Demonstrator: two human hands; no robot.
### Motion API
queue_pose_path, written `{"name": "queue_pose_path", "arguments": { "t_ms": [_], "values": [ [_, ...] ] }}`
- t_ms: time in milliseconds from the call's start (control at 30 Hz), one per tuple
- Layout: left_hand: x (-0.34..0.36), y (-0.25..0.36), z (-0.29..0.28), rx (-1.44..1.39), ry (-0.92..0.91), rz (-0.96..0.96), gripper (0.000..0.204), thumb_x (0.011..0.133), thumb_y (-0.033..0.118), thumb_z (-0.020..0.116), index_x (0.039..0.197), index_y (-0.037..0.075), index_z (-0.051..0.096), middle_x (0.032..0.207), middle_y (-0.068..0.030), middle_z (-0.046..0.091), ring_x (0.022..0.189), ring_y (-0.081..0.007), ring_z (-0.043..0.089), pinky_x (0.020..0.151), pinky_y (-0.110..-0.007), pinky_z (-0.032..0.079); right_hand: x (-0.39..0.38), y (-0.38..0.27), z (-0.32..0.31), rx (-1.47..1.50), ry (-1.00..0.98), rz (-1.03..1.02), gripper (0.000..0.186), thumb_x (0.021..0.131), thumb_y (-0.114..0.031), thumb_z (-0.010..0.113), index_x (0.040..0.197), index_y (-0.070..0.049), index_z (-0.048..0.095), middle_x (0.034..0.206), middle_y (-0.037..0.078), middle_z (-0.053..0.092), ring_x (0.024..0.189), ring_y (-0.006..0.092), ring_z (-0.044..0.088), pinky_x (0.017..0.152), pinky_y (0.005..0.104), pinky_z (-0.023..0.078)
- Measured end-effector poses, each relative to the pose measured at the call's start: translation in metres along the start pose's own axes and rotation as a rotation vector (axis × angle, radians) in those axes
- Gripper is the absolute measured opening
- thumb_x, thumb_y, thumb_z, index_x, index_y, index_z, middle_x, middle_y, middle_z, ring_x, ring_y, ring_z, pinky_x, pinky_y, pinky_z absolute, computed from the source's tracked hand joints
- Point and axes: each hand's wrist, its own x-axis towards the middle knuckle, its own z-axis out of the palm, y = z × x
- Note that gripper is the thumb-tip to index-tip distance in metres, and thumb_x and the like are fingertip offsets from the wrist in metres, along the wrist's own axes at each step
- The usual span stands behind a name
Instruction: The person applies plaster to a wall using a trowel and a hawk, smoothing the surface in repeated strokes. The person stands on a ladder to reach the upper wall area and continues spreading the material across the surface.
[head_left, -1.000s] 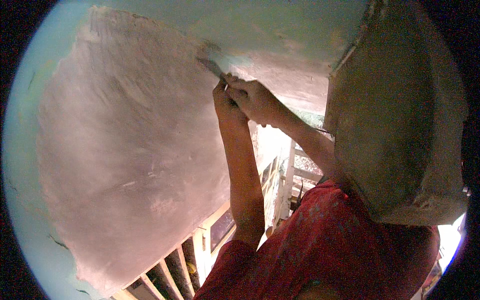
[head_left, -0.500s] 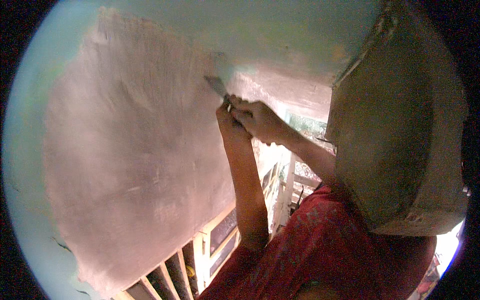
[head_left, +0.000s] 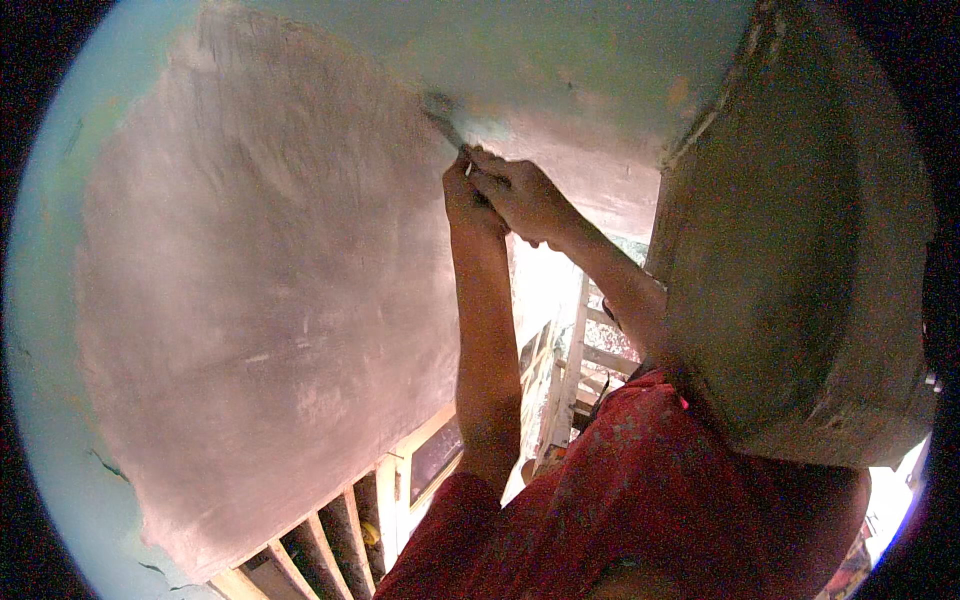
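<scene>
A putty knife with a thin flat blade points up and left, its tip against the wall where a grey-pink bare plaster patch meets blue-green paint. My left hand is closed at the lower part of the handle. Wrapped over the same handle, my right hand presses up beside the left. Both sets of fingers cover most of the handle. Both arms are raised, and my red sleeve and shirt fill the lower right.
A big dull brown block-like surface stands close on the right, beside my right forearm. Below the plaster patch run pale wooden slats and a frame. Bright light comes through behind my arms, past a slatted pale wooden structure.
Both hands and the putty knife have moved up and slightly right in the picture, bringing the blade to the paint's edge. The view has shifted slightly as well.
</scene>
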Motion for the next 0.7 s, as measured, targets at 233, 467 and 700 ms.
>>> {"name": "queue_pose_path", "arguments": {
  "t_ms": [233, 467, 700],
  "values": [
    [0.002, -0.015, -0.006, -0.15, 0.12, -0.077, 0.027, 0.098, 0.028, 0.045, 0.083, 0.008, 0.052, 0.069, -0.0048, 0.053, 0.065, -0.0179, 0.053, 0.064, -0.032, 0.047, -0.006, 0.019, 0.008, 0.111, -0.002, -0.048, 0.034, 0.101, -0.026, 0.046, 0.122, -0.004, 0.06, 0.059, 0.008, 0.059, 0.039, 0.014, 0.053, 0.036, 0.0282, 0.044],
    [-0.027, -0.032, -0.016, -0.18, 0.251, -0.105, 0.028, 0.099, 0.03, 0.046, 0.085, 0.007, 0.054, 0.068, -0.0042, 0.054, 0.065, -0.0189, 0.054, 0.062, -0.035, 0.048, -0.019, 0.053, 0.031, -0.003, 0.113, -0.255, 0.033, 0.101, -0.026, 0.046, 0.117, -0.002, 0.063, 0.067, 0.01, 0.064, 0.041, 0.0129, 0.054, 0.038, 0.0296, 0.047],
    [0.005, -0.033, -0.01, -0.109, 0.04, -0.071, 0.025, 0.097, 0.03, 0.051, 0.083, 0.01, 0.056, 0.073, -0.0045, 0.056, 0.066, -0.0187, 0.056, 0.061, -0.033, 0.048, -0.004, 0.027, 0.003, 0.087, 0.033, 0.013, 0.04, 0.102, -0.026, 0.045, 0.133, -0.004, 0.053, 0.07, 0.011, 0.065, 0.038, 0.0103, 0.048, 0.036, 0.0259, 0.045]
  ]
}}
